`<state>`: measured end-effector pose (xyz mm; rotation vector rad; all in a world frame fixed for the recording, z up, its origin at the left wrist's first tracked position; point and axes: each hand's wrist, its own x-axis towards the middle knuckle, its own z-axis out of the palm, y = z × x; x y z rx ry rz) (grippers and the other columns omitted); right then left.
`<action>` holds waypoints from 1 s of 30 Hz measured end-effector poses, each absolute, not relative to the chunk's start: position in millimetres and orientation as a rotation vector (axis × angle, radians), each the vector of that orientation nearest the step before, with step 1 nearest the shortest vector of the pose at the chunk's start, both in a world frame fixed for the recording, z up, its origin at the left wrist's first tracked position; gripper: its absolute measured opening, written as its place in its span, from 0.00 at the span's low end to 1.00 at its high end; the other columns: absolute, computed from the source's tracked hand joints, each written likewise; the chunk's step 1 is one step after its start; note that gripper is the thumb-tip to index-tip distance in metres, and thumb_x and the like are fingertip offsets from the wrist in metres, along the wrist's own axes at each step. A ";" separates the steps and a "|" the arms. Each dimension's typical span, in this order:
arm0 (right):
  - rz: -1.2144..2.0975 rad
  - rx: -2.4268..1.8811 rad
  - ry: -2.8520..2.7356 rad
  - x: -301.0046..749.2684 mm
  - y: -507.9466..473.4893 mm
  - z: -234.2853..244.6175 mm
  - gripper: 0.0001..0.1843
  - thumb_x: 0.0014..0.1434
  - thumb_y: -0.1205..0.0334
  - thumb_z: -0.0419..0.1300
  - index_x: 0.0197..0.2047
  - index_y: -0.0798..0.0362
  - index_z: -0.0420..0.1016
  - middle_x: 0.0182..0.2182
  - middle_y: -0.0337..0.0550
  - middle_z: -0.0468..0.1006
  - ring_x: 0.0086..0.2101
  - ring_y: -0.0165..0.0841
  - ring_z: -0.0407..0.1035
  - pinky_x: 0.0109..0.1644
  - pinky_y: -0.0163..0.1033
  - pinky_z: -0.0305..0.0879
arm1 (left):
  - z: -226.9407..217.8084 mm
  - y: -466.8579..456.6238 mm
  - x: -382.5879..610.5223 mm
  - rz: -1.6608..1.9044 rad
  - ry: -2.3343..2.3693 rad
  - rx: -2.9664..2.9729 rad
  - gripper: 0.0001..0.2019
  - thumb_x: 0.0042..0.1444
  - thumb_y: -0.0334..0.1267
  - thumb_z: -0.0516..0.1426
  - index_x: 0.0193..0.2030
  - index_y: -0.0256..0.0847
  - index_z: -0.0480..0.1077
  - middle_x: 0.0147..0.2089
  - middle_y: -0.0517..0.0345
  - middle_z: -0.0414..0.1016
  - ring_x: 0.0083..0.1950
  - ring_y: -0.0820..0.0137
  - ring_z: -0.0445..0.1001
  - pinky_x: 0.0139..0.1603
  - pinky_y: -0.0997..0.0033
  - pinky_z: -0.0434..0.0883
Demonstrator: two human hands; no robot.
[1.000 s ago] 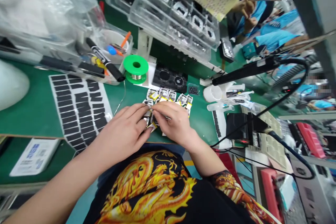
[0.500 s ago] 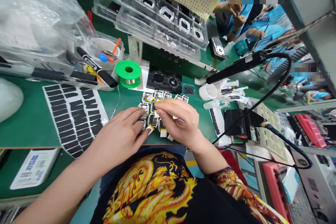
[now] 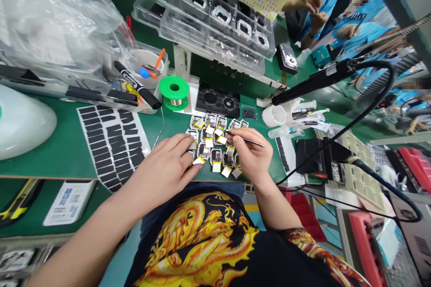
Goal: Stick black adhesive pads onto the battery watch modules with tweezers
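Several small white device housings (image 3: 210, 119) with dark innards lie close together on the green bench. Silver-white battery cells (image 3: 217, 167) with yellow tape edges sit on or beside them. My left hand (image 3: 168, 161) rests at the left edge of this group, fingers stretched over the leftmost housings and thumb near a battery cell. Between the thumb and fingers of my right hand (image 3: 254, 154) is a thin dark pair of tweezers (image 3: 251, 141). Its tip points left, over the upper right of the group, close to a battery cell.
Behind the housings stand a green solder spool (image 3: 174, 88), a black fixture (image 3: 218, 101) and stacked clear trays (image 3: 215, 31). A sheet of black strips (image 3: 112, 145) lies left. To the right are a white cup (image 3: 274, 115) and a black arm with cable (image 3: 313, 83). Co-workers sit beyond.
My right hand has moved right, away from the middle of the group, uncovering housings, battery cells and the tweezers. My left hand stays over the left housings. The camera view has shifted slightly.
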<state>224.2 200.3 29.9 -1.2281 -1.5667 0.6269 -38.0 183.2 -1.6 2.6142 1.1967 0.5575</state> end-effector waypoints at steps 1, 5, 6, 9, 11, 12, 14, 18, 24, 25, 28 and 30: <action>0.643 -1.228 -1.561 225.6 200.4 29.8 0.06 0.74 0.58 0.69 0.49 0.40 0.90 0.46 0.43 0.90 0.45 0.40 0.87 0.50 0.52 0.89 | -0.9 184.0 -38.2 0.555 1.188 2.611 0.18 0.79 0.46 0.57 0.47 0.36 0.84 0.68 0.38 0.79 0.75 0.41 0.74 0.68 0.34 0.81; 0.654 -1.197 -1.572 223.9 200.8 28.2 0.08 0.72 0.61 0.70 0.50 0.39 0.91 0.48 0.42 0.90 0.48 0.40 0.86 0.56 0.53 0.87 | 0.8 185.8 -37.4 0.553 1.156 2.609 0.18 0.78 0.46 0.58 0.49 0.35 0.84 0.68 0.38 0.79 0.74 0.41 0.74 0.69 0.33 0.81; 0.651 -1.193 -1.573 222.3 200.8 27.9 0.08 0.72 0.61 0.70 0.50 0.39 0.91 0.48 0.42 0.90 0.49 0.40 0.85 0.57 0.53 0.86 | 1.4 185.6 -36.9 0.565 1.147 2.617 0.17 0.79 0.46 0.58 0.50 0.34 0.83 0.68 0.38 0.79 0.74 0.41 0.73 0.70 0.32 0.81; 0.697 -1.186 -1.530 218.1 201.1 29.0 0.08 0.72 0.62 0.70 0.48 0.39 0.91 0.46 0.42 0.90 0.49 0.39 0.85 0.57 0.51 0.84 | 5.0 182.9 -36.4 0.650 1.115 2.641 0.15 0.78 0.44 0.58 0.49 0.33 0.82 0.67 0.36 0.80 0.76 0.40 0.73 0.71 0.32 0.80; 0.773 -1.175 -1.471 217.3 201.6 30.9 0.07 0.71 0.62 0.70 0.45 0.40 0.92 0.45 0.42 0.90 0.48 0.39 0.85 0.55 0.51 0.85 | 9.8 178.6 -39.2 0.731 1.113 2.630 0.12 0.77 0.41 0.60 0.44 0.35 0.81 0.66 0.37 0.80 0.76 0.41 0.73 0.72 0.33 0.80; 0.815 -1.164 -1.440 217.5 201.8 31.7 0.07 0.71 0.62 0.71 0.44 0.41 0.92 0.44 0.42 0.90 0.48 0.39 0.85 0.54 0.50 0.86 | 12.7 175.5 -42.1 0.779 1.121 2.613 0.11 0.76 0.39 0.62 0.42 0.37 0.79 0.66 0.38 0.80 0.76 0.42 0.73 0.72 0.34 0.80; 0.887 -1.138 -1.385 218.9 202.1 32.5 0.07 0.69 0.64 0.71 0.42 0.41 0.91 0.44 0.41 0.90 0.48 0.39 0.85 0.52 0.49 0.87 | 18.7 167.4 -51.2 0.899 1.158 2.569 0.08 0.73 0.35 0.65 0.39 0.39 0.76 0.65 0.39 0.81 0.76 0.44 0.75 0.73 0.37 0.80; 0.944 -1.093 -1.299 221.2 203.6 30.1 0.09 0.66 0.67 0.72 0.40 0.41 0.91 0.43 0.39 0.90 0.44 0.36 0.85 0.48 0.46 0.89 | 24.3 144.8 -79.7 1.135 1.317 2.502 0.10 0.66 0.32 0.70 0.39 0.41 0.73 0.63 0.42 0.83 0.69 0.47 0.82 0.68 0.39 0.84; 1.052 -1.037 -1.280 206.2 204.1 36.5 0.08 0.65 0.69 0.73 0.40 0.45 0.91 0.42 0.40 0.90 0.40 0.36 0.87 0.44 0.43 0.89 | 11.7 106.3 -116.8 1.250 1.626 2.381 0.11 0.63 0.30 0.71 0.37 0.43 0.73 0.56 0.49 0.87 0.61 0.53 0.87 0.60 0.46 0.87; 1.077 -1.027 -1.297 199.9 202.6 38.7 0.08 0.65 0.69 0.73 0.40 0.45 0.91 0.41 0.40 0.91 0.39 0.35 0.87 0.44 0.43 0.89 | 8.9 100.6 -119.6 1.258 1.654 2.369 0.12 0.64 0.30 0.71 0.37 0.43 0.72 0.56 0.51 0.87 0.60 0.55 0.87 0.59 0.47 0.88; 1.156 -1.027 -1.401 176.3 195.9 42.8 0.08 0.66 0.70 0.73 0.41 0.45 0.91 0.41 0.40 0.91 0.38 0.34 0.86 0.45 0.41 0.89 | 0.1 86.2 -122.7 1.250 1.702 2.372 0.12 0.64 0.30 0.70 0.35 0.43 0.71 0.54 0.52 0.88 0.59 0.56 0.88 0.56 0.50 0.89; 1.245 -1.025 -1.475 159.8 191.2 42.0 0.07 0.67 0.68 0.73 0.42 0.45 0.92 0.42 0.40 0.91 0.40 0.35 0.87 0.46 0.41 0.89 | -6.5 79.8 -121.8 1.209 1.706 2.414 0.12 0.63 0.30 0.70 0.35 0.42 0.71 0.54 0.48 0.88 0.60 0.53 0.88 0.55 0.49 0.89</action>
